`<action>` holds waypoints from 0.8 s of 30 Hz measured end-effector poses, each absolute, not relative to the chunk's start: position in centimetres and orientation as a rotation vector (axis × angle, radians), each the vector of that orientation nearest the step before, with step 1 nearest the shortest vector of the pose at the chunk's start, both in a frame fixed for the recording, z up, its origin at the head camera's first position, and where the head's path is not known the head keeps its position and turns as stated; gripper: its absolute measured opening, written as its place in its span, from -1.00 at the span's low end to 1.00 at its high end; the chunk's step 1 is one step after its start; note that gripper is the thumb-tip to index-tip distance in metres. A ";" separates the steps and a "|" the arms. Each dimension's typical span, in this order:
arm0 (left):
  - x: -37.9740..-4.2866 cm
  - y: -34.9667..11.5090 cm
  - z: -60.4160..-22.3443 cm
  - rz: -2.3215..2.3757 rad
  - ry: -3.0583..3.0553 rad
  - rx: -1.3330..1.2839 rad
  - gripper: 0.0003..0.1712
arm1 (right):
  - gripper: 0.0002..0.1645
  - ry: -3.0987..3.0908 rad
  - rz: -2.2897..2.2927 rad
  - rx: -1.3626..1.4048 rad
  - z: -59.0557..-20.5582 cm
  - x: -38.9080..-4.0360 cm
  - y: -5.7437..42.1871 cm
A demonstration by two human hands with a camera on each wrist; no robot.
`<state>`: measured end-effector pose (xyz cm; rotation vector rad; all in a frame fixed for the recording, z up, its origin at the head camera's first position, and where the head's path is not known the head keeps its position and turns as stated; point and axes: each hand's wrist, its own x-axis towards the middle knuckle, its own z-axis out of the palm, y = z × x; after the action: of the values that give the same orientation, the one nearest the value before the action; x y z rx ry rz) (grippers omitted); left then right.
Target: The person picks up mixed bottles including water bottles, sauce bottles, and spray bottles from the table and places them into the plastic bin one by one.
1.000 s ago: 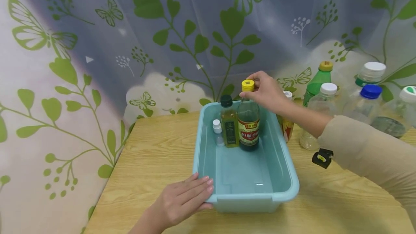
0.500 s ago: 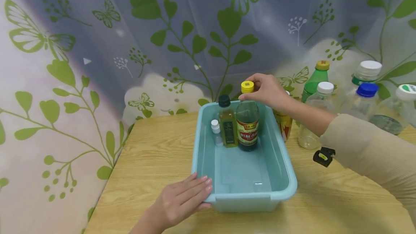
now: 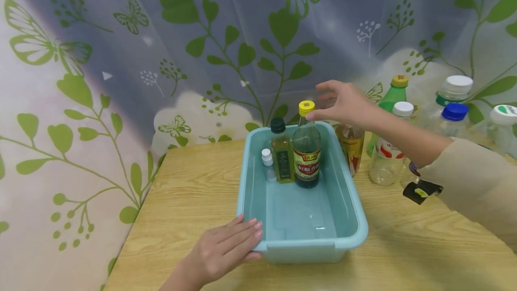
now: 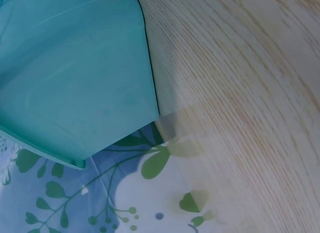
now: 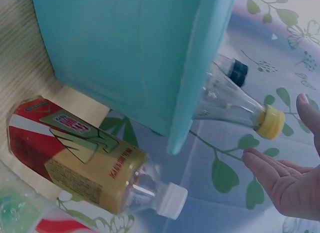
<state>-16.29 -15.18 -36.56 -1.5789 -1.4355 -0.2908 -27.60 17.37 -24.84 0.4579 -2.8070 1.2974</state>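
A light blue plastic basin [image 3: 359, 219] stands on the wooden table, holding a small white-capped bottle [image 3: 267, 158], a green-labelled oil bottle [image 3: 282, 152] with a dark cap, and a vinegar bottle [image 3: 307, 147] with a yellow cap, all upright at its far end. My left hand [image 3: 226, 248] rests with extended fingers on the basin's near left corner. Beside the yellow cap, my right hand [image 3: 343, 104] has its thumb and fingers spread apart, holding nothing. The right wrist view shows the yellow cap [image 5: 270, 122] apart from the right hand [image 5: 285, 183].
Right of the basin stand a drink bottle [image 3: 350, 145] with a red and yellow label, a green bottle [image 3: 392, 100], a clear white-capped bottle [image 3: 385, 165], a blue-capped bottle [image 3: 455, 112] and other clear bottles. A patterned curtain [image 3: 226, 35] hangs behind the table [image 3: 194, 183].
My right hand has let go of the vinegar bottle's yellow cap, its fingers spreading and drawing up and to the right. The left hand has stayed on the basin's rim.
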 end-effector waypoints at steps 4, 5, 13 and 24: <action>-16.3 -15.3 -36.7 -0.287 -1.435 -1.572 -0.65 | -0.14 -2.712 1.285 0.487 -24.3 -26.9 18.0; -16.3 -15.3 -36.7 -0.287 -1.435 -1.571 -0.65 | -0.17 -2.688 1.285 0.494 -24.2 -26.7 18.2; -16.3 -15.2 -36.4 -0.291 -1.431 -1.576 -0.66 | -0.20 -2.606 1.259 0.451 -23.5 -25.3 19.8; -16.3 -15.4 -37.0 -0.317 -1.466 -1.579 -0.65 | -0.20 -2.591 1.131 0.398 -23.6 -23.8 22.9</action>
<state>-16.28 -15.42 -36.97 -1.5788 -1.4659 -0.3173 -23.79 22.87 -23.57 0.3984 -2.5912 1.1305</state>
